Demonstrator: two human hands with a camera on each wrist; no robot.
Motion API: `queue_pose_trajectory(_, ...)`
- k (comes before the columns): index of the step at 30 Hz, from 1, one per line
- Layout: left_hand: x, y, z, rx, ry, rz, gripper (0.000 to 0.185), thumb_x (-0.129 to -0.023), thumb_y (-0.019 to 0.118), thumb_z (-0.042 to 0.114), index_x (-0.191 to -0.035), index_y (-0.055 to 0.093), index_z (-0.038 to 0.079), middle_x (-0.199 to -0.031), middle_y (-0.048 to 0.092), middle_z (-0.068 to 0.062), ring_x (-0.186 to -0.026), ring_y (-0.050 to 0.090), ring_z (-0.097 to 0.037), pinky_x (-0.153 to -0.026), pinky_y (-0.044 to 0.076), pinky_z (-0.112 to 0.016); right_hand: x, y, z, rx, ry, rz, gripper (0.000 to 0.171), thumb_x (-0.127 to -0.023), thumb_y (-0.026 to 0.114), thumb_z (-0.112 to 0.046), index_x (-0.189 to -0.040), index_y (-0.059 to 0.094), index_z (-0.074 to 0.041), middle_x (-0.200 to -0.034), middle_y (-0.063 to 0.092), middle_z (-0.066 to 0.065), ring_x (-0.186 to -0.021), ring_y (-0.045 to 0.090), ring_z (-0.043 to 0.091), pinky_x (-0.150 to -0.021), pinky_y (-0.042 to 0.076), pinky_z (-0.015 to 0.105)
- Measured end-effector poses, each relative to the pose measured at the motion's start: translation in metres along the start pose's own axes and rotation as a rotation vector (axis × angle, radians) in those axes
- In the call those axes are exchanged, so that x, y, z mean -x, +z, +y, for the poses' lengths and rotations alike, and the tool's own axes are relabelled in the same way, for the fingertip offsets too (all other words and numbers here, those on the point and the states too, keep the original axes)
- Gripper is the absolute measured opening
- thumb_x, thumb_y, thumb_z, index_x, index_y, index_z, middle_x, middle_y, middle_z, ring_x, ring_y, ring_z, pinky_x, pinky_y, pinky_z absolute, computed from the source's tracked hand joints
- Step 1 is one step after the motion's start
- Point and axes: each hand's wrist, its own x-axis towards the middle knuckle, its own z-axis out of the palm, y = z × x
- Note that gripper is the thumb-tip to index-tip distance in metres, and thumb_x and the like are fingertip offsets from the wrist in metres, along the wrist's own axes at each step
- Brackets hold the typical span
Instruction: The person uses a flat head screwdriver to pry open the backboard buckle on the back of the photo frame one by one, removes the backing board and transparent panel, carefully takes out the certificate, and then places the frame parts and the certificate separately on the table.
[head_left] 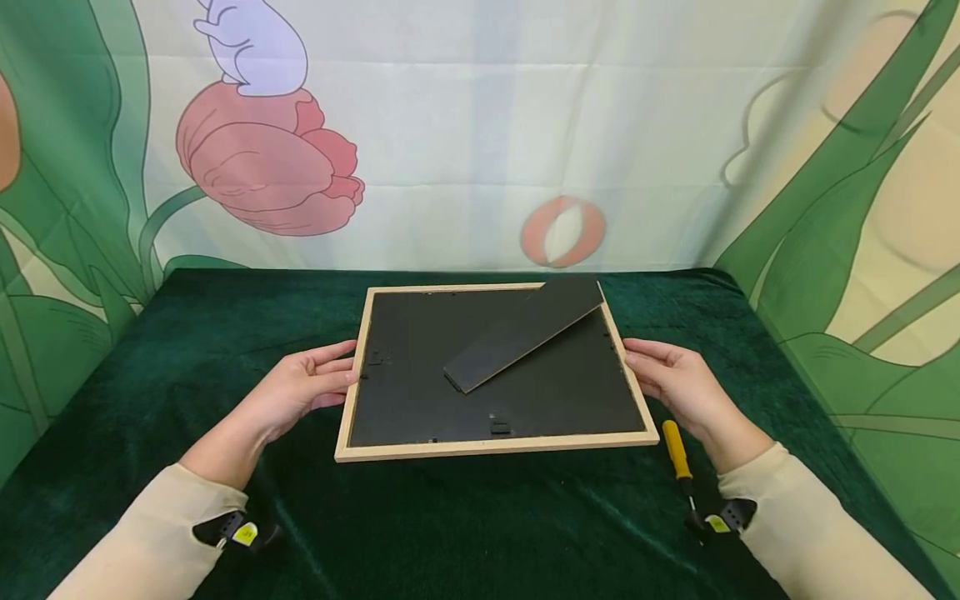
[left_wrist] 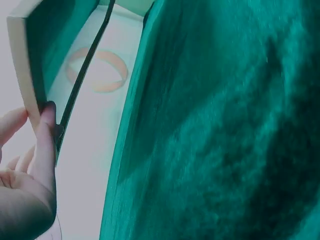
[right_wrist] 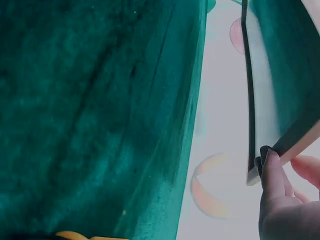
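Hands at either side of a picture frame (head_left: 495,446) lying face down on green cloth (head_left: 187,350).

Frame sits at the centre of the head view — pale wood border, dark backing board, with a black stand flap (head_left: 525,332) angled from its middle toward the upper right corner. The left hand (head_left: 303,387) rests at the frame's left edge, fingers nearly straight and lightly spread, tips touching the wood; in the left wrist view a fingertip (left_wrist: 47,112) presses against the pale border. The right hand (head_left: 678,385) mirrors it at the right edge, fingers extended, tips meeting the border — neither hand is curled around anything. A yellow-handled screwdriver (head_left: 677,450) lies at lower right, just beside the right wrist, off the frame's lower right corner.
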Motion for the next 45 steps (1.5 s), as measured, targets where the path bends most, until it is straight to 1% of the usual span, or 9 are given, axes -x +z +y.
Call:
queue_pose_trajectory(5, -0.001, 0.004, -0.001, 0.014, -0.052, 0.025, 0.065, -0.076, 0.064, 0.020, -0.130, 0.031, 0.005, -0.123, 0.044, -0.014, -0.097, 0.054, -0.021, -0.079, 0.042, -0.032, -0.002, -0.003, 0.004, 0.069, 0.034, -0.013, 0.055, -0.082, 0.054, -0.029, -0.127, 0.037, -0.001, -0.117, 0.050, 0.011, -0.096, 0.054, 0.013, -0.078, 0.043, 0.028)
queue_pose_trajectory(10, 0.000, 0.005, -0.005, -0.013, -0.066, 0.021, 0.062, -0.076, 0.063, 0.016, -0.129, 0.034, 0.005, -0.120, 0.046, -0.016, -0.095, 0.054, -0.023, -0.080, 0.042, -0.035, -0.003, -0.005, 0.009, 0.133, 0.063, -0.047, 0.053, -0.082, 0.056, -0.027, -0.125, 0.040, -0.002, -0.115, 0.051, 0.013, -0.097, 0.054, 0.015, -0.082, 0.041, 0.035)
queue_pose_trajectory(13, -0.001, 0.004, -0.009, -0.046, -0.079, 0.025, 0.060, -0.077, 0.063, 0.017, -0.129, 0.035, 0.007, -0.118, 0.048, -0.016, -0.094, 0.055, -0.024, -0.080, 0.042, -0.035, -0.004, -0.006, 0.011, 0.165, 0.073, -0.072, 0.051, -0.082, 0.056, -0.026, -0.124, 0.041, -0.001, -0.115, 0.050, 0.014, -0.097, 0.053, 0.016, -0.082, 0.040, 0.036)
queue_pose_trajectory(15, -0.002, 0.003, -0.012, -0.099, -0.077, 0.026, 0.059, -0.077, 0.063, 0.019, -0.128, 0.037, 0.007, -0.117, 0.048, -0.015, -0.094, 0.054, -0.023, -0.081, 0.041, -0.036, -0.005, -0.005, 0.012, 0.186, 0.077, -0.084, 0.050, -0.082, 0.055, -0.027, -0.123, 0.042, -0.001, -0.115, 0.051, 0.014, -0.097, 0.053, 0.017, -0.082, 0.041, 0.036)
queue_pose_trajectory(21, -0.004, 0.008, -0.018, -0.335, -0.038, 0.044, 0.054, -0.078, 0.061, 0.021, -0.126, 0.040, 0.007, -0.110, 0.053, -0.013, -0.094, 0.052, -0.022, -0.082, 0.041, -0.040, -0.009, -0.004, 0.015, 0.207, 0.119, -0.120, 0.048, -0.083, 0.055, -0.022, -0.123, 0.042, 0.001, -0.112, 0.053, 0.015, -0.096, 0.054, 0.020, -0.082, 0.040, 0.039)
queue_pose_trajectory(24, -0.005, 0.010, -0.019, -0.377, -0.031, 0.046, 0.053, -0.079, 0.061, 0.020, -0.125, 0.041, 0.005, -0.108, 0.053, -0.013, -0.091, 0.052, -0.022, -0.080, 0.042, -0.039, -0.009, -0.004, 0.017, 0.213, 0.134, -0.136, 0.047, -0.083, 0.054, -0.021, -0.122, 0.042, 0.001, -0.112, 0.053, 0.015, -0.096, 0.054, 0.020, -0.082, 0.041, 0.038)
queue_pose_trajectory(28, -0.005, 0.014, -0.020, -0.424, -0.041, 0.048, 0.051, -0.077, 0.062, 0.019, -0.123, 0.045, 0.004, -0.104, 0.053, -0.011, -0.086, 0.052, -0.021, -0.077, 0.044, -0.038, -0.009, -0.005, 0.019, 0.236, 0.142, -0.146, 0.047, -0.084, 0.054, -0.023, -0.122, 0.042, 0.002, -0.111, 0.053, 0.015, -0.096, 0.054, 0.020, -0.081, 0.041, 0.038)
queue_pose_trajectory(36, -0.005, 0.017, -0.025, -0.435, -0.078, 0.044, 0.050, -0.076, 0.063, 0.018, -0.121, 0.046, 0.003, -0.095, 0.054, -0.009, -0.082, 0.051, -0.020, -0.077, 0.044, -0.039, -0.005, -0.006, 0.023, 0.321, 0.174, -0.178, 0.052, -0.083, 0.053, -0.029, -0.121, 0.042, 0.005, -0.108, 0.055, 0.016, -0.094, 0.055, 0.022, -0.077, 0.044, 0.034)
queue_pose_trajectory(45, -0.004, 0.021, -0.026, -0.425, -0.107, 0.048, 0.050, -0.076, 0.063, 0.015, -0.121, 0.046, 0.003, -0.092, 0.053, -0.009, -0.081, 0.052, -0.020, -0.077, 0.044, -0.038, -0.005, -0.005, 0.027, 0.358, 0.192, -0.202, 0.053, -0.085, 0.050, -0.031, -0.121, 0.041, 0.006, -0.111, 0.053, 0.018, -0.095, 0.054, 0.024, -0.077, 0.044, 0.035)
